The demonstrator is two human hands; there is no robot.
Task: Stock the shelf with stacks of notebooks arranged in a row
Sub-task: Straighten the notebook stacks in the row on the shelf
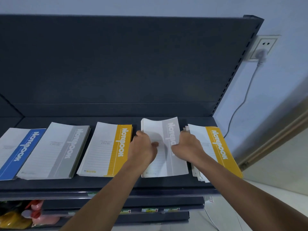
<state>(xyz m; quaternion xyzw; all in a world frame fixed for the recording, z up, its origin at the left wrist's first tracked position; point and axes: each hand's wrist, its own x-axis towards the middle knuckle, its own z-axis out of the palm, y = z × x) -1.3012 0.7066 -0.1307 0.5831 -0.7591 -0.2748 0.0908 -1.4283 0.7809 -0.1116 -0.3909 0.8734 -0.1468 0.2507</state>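
Partly, left hand (pixel 143 148) and right hand (pixel 187 145) hide the gripped grey stack (pixel 164 165).

Shelf board (pixel 50 185): I read it as painted metal, dark, matt and smooth, along the lower frame.
Back panel (pixel 116 64): the same dark matt finish, faintly grainy on my feed, across the upper frame.
Centre-right grey stack (pixel 160 127): paper; smooth covers with a soft sheen, the top one flexing.
Left-of-centre yellow stack (pixel 108 147): paper, smooth, low sheen.
Wall socket (pixel 265 47): white plastic, glossy, upper right.
Wall (pixel 275 97): pale paint, matt.
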